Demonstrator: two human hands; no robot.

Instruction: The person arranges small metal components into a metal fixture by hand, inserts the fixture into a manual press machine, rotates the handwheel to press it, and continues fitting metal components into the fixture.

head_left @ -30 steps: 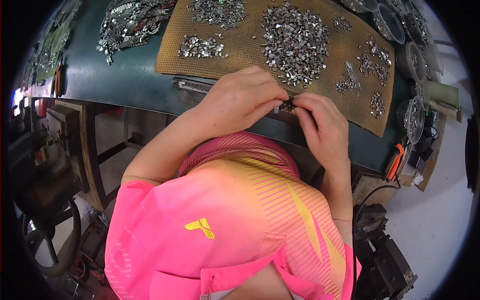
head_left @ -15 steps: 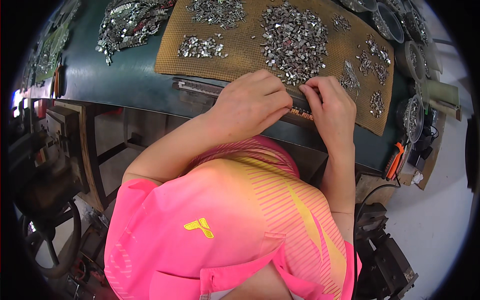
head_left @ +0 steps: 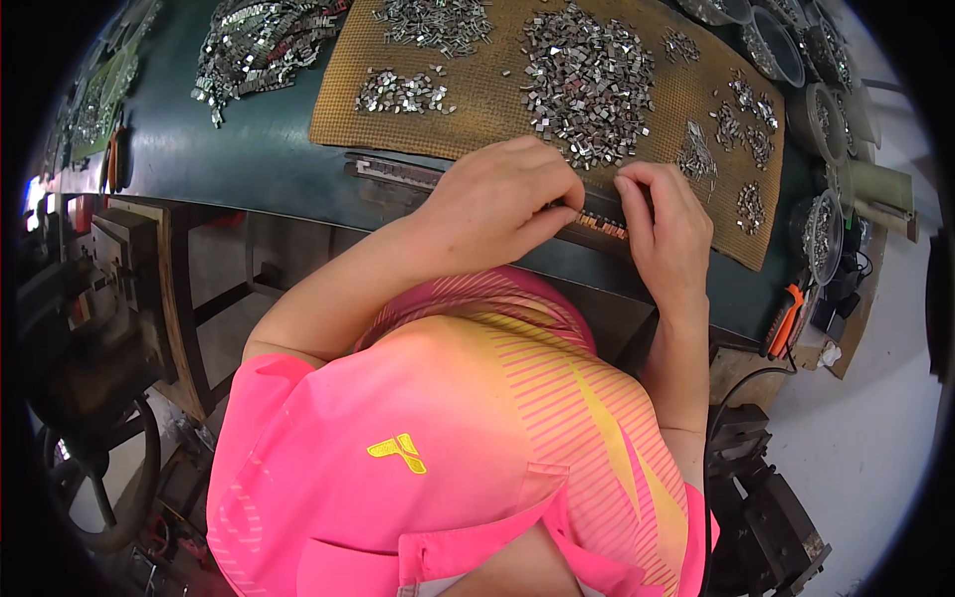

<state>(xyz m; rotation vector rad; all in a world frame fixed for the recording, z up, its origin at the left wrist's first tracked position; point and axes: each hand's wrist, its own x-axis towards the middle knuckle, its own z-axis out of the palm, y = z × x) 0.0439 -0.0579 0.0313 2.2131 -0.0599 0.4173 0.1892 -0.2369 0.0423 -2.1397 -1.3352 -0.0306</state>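
A long dark slotted metal rail lies along the near edge of the table, with a row of small shiny pieces in its right part. Over the rail's middle is my left hand, closed, thumb and forefinger pinched just left of that row; anything between them is hidden. My right hand hovers by the rail's right end, thumb and forefinger together beside the large pile of small metal pieces. Whatever sits in that pinch is too small to make out.
A tan textured mat carries smaller heaps of metal parts. Linked metal strips lie at the far left of the green table. Tubs of parts and orange-handled pliers stand at the right edge.
My right hand has drawn slightly right, away from the left one, uncovering more of the row in the rail. My left thumb and forefinger have shifted a little.
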